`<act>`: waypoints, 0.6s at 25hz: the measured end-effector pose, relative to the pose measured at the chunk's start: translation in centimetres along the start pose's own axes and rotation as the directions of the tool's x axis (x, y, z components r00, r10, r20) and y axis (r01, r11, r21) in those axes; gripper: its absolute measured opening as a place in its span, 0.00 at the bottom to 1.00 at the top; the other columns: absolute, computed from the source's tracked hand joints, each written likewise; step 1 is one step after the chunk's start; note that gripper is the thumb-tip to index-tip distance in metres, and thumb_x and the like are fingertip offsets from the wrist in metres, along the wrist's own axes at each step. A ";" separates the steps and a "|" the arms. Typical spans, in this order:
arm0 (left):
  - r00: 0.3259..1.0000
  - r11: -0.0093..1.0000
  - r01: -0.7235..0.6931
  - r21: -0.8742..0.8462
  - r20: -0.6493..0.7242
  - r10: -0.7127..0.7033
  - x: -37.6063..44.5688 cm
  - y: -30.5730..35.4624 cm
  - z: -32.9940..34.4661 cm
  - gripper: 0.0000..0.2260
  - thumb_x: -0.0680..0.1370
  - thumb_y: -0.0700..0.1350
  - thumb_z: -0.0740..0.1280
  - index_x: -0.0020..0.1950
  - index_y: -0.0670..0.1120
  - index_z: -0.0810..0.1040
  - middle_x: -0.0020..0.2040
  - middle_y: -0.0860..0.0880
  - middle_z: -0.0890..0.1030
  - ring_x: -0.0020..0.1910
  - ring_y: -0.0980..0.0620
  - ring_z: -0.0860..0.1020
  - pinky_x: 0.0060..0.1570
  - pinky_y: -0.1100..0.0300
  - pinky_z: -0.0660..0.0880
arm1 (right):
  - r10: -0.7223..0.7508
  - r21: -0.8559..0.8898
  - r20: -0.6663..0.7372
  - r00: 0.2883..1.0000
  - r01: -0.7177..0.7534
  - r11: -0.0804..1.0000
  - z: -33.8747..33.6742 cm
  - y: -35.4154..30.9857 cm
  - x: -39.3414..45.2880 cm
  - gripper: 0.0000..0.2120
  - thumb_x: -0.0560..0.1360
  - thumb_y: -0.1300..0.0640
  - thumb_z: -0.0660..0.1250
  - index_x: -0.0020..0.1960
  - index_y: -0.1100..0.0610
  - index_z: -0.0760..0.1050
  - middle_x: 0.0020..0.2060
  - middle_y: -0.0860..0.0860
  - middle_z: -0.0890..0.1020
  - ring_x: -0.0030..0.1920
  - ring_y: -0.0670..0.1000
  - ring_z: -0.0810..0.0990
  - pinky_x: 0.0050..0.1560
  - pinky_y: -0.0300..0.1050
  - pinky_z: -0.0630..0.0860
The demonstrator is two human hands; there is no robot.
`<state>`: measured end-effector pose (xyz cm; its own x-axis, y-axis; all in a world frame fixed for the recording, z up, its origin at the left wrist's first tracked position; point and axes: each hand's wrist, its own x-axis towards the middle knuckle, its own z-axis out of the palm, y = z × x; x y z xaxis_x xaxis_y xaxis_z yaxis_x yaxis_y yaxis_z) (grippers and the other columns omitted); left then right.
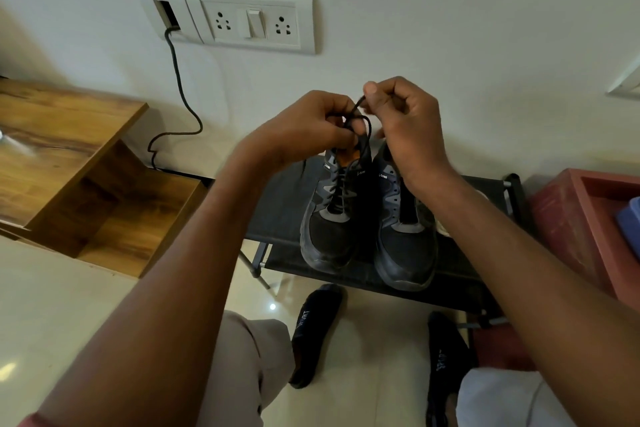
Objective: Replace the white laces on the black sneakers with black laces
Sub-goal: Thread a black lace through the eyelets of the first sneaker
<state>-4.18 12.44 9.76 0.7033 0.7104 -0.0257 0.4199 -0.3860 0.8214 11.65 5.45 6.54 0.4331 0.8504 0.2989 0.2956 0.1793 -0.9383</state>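
STEP: tying off black lace (pixel 360 135) on left sneaker (pixel 334 212), judged late | GRIPS: left hand (pixel 311 125) and right hand (pixel 405 118) each pinching lace ends above the collar | SITE: both sneakers sitting on dark surface (pixel 284 205); right sneaker (pixel 405 229) appearing unlaced | NEXT: drawing the bow snug evenly.

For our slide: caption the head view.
Both hands tie the black lace on the left sneaker.

Black sneakers (pixel 369 215) with grey panels and a black lace (pixel 360 135) sit on a black surface (pixel 284 205), brown wood-grain shelf (pixel 69 156) at nine o'clock, red box (pixel 568 218) at three.
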 end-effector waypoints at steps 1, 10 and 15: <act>0.993 0.993 -0.038 0.110 -0.111 0.051 0.2 -0.4 0.3 0.04 0.77 0.36 0.72 0.51 0.40 0.82 0.26 0.56 0.72 0.26 0.60 0.70 0.33 0.65 0.67 | 0.106 0.051 0.024 0.994 -0.107 0.993 0.4 0.3 0.1 0.13 0.84 0.52 0.67 0.49 0.61 0.81 0.39 0.53 0.84 0.37 0.53 0.83 0.33 0.46 0.76; 0.953 0.981 -0.059 0.182 -0.282 0.110 0.8 -3.1 0.4 0.06 0.75 0.50 0.77 0.46 0.48 0.88 0.25 0.57 0.74 0.25 0.58 0.69 0.30 0.66 0.64 | 0.475 -0.104 0.048 0.878 -0.469 0.877 1.9 1.8 0.9 0.14 0.83 0.51 0.67 0.41 0.56 0.81 0.34 0.49 0.82 0.31 0.48 0.76 0.28 0.40 0.71; 0.935 0.860 0.349 -0.371 0.203 -0.292 0.4 -3.6 -0.5 0.13 0.82 0.52 0.70 0.52 0.42 0.83 0.30 0.52 0.59 0.29 0.54 0.55 0.29 0.60 0.51 | 0.037 -0.308 -0.012 0.999 -0.038 0.951 0.9 1.3 -0.1 0.18 0.84 0.46 0.64 0.43 0.55 0.84 0.34 0.40 0.80 0.39 0.39 0.78 0.44 0.36 0.72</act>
<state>-5.71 14.39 7.08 0.6512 0.6574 -0.3793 0.3940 0.1343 0.9092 11.20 6.07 5.17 0.4535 0.8506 0.2663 0.5263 -0.0145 -0.8502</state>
